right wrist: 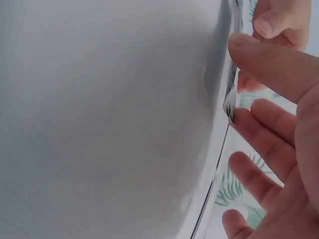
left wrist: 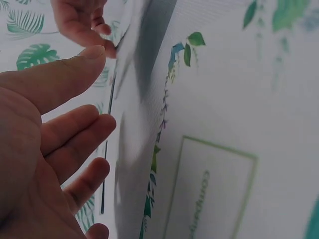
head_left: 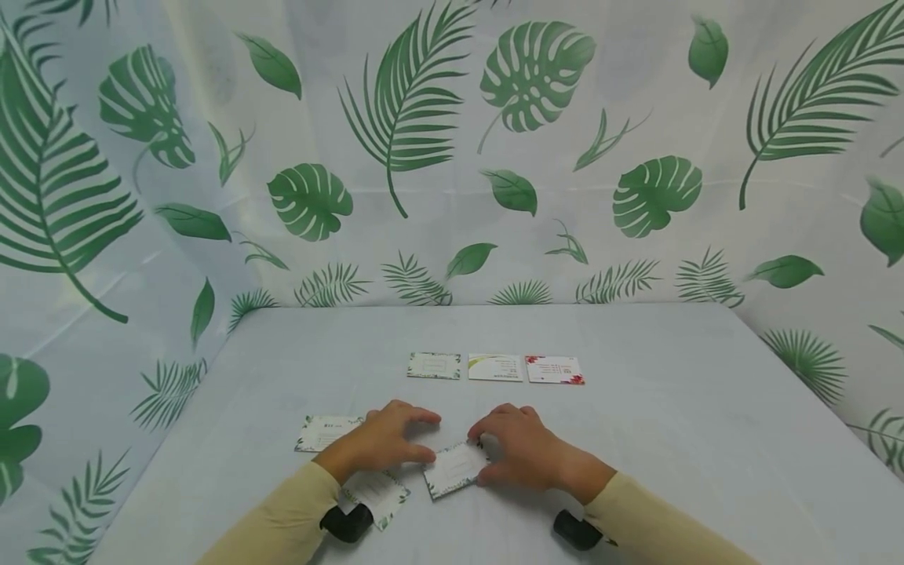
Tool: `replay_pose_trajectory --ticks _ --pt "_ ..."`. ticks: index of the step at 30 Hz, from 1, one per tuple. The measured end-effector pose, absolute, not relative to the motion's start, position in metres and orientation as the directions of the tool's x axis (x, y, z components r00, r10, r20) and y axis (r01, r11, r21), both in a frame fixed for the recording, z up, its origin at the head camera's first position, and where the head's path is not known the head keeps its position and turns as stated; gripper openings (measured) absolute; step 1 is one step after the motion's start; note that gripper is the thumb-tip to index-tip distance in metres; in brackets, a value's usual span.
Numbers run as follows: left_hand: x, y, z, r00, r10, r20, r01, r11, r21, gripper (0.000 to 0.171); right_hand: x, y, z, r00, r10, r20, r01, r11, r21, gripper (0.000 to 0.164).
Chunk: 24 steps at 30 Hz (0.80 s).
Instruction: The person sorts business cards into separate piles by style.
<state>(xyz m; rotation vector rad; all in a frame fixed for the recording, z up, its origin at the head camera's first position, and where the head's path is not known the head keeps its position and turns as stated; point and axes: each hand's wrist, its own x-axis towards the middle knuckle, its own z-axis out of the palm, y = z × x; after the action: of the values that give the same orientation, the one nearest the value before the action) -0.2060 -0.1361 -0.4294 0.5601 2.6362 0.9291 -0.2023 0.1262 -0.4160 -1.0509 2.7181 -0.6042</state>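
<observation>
A white card with a leafy border [head_left: 455, 468] lies slightly turned between the two hands. My right hand [head_left: 526, 449] holds its right side, thumb and forefinger at its edges; in the right wrist view a leafy corner [right wrist: 230, 107] shows at the fingertip. My left hand [head_left: 384, 439] has its fingers spread, the thumb close to the card's left corner. Whether that thumb touches it I cannot tell. Under and beside the left wrist lie two more leafy cards, one farther back [head_left: 325, 431] and one nearer [head_left: 380, 496], each partly covered by the hand or arm.
A row of three cards stands farther back: a leaf-bordered card [head_left: 434, 366], a card with a green-yellow curve [head_left: 495, 367] and a card with red flowers [head_left: 555, 369]. They lie on a white-covered table [head_left: 678, 392]. Behind hangs a leaf-print curtain [head_left: 438, 227].
</observation>
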Motion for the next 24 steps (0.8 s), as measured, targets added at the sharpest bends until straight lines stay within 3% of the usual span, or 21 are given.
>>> replay_pose_trajectory --ticks 5,11,20,24 --pt "-0.205 -0.135 -0.428 -0.880 0.456 -0.133 0.270 0.710 0.650 0.051 -0.206 0.123 -0.415 -0.792 -0.608 0.056 -0.574 0.711 -0.406 0.042" --pt "-0.205 -0.134 -0.428 -0.891 0.434 -0.132 0.262 0.729 0.633 0.060 -0.207 0.116 -0.415 -0.848 -0.525 0.066 -0.508 0.773 -0.381 0.041" --pt "-0.207 -0.136 -0.426 -0.913 0.405 -0.057 0.295 0.748 0.594 0.057 -0.216 0.109 -0.417 -0.870 -0.487 0.072 -0.473 0.787 -0.397 0.043" --pt "-0.213 -0.140 -0.423 -0.934 0.354 -0.054 0.255 0.763 0.594 0.056 -0.227 0.109 -0.416 -0.853 -0.514 0.093 -0.504 0.763 -0.405 0.043"
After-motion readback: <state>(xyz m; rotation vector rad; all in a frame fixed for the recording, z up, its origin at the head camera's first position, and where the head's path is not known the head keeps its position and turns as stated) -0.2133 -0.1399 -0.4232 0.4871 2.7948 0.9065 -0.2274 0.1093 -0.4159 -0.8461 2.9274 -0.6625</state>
